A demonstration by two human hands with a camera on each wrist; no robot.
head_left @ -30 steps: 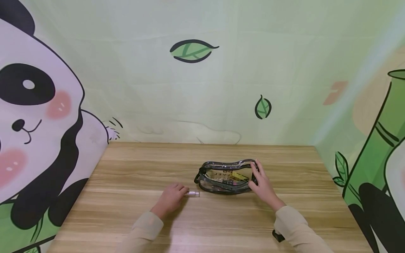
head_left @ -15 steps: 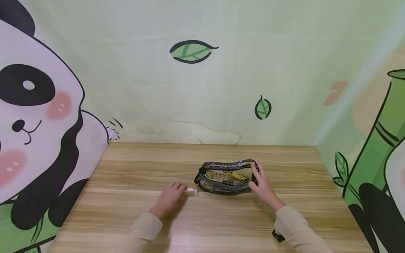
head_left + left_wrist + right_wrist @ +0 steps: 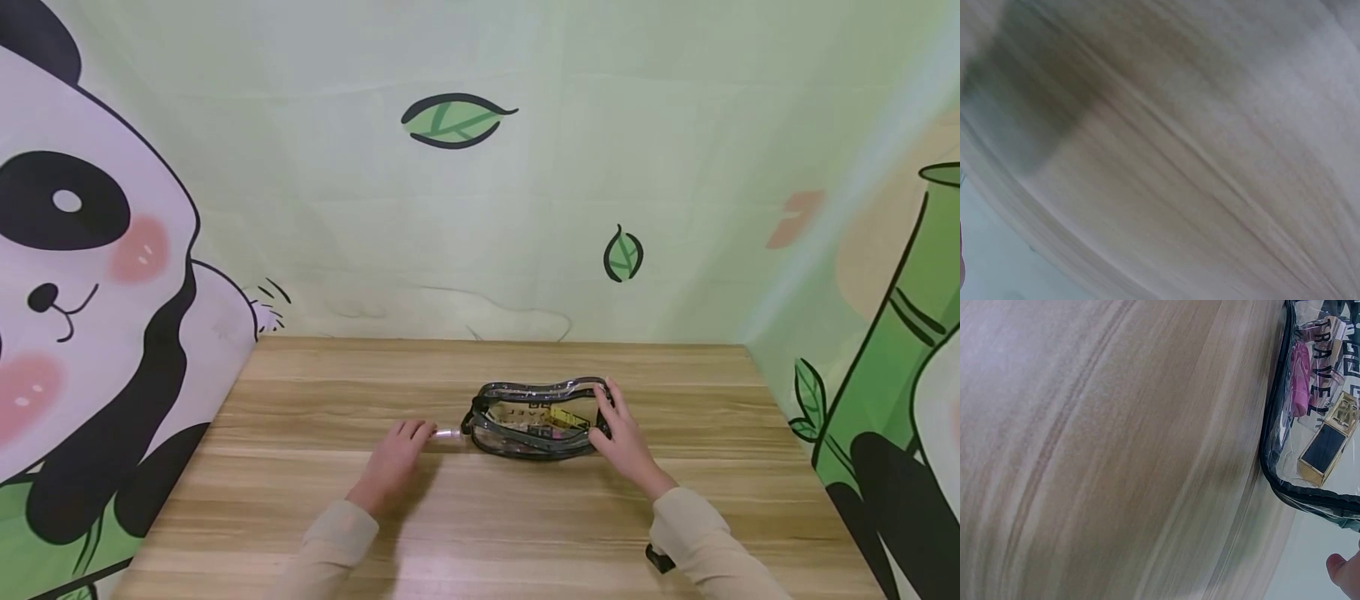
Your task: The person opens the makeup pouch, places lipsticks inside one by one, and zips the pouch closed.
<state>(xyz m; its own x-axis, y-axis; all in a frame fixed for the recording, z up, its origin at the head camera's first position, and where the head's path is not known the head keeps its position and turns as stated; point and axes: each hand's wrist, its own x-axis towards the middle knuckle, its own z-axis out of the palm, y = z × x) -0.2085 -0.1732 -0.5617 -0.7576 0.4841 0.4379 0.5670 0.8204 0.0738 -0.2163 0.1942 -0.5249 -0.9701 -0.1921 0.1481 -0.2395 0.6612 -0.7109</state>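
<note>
A clear pouch (image 3: pixel 517 444) with black trim lies on the wooden table in the head view, its top gaping. Through its wall in the right wrist view show a gold tube with a dark panel (image 3: pixel 1325 447) and a pink item (image 3: pixel 1299 380). My right hand (image 3: pixel 624 442) holds the pouch's right end, with the thumb at the front rim and fingers at the back. My left hand (image 3: pixel 397 457) pinches a small clear tube (image 3: pixel 447 433), whose far end comes right up to the pouch's left end. The left wrist view catches mostly tabletop.
The wooden table (image 3: pixel 315 383) runs back to a pale green cloth backdrop (image 3: pixel 337 208) printed with a panda, leaves and bamboo. A small black item (image 3: pixel 660 559) shows beside the right sleeve.
My left hand has carried the clear tube slightly up and left in the head view, from in front of the pouch's left corner to level with its left end. The right hand and pouch stay put.
</note>
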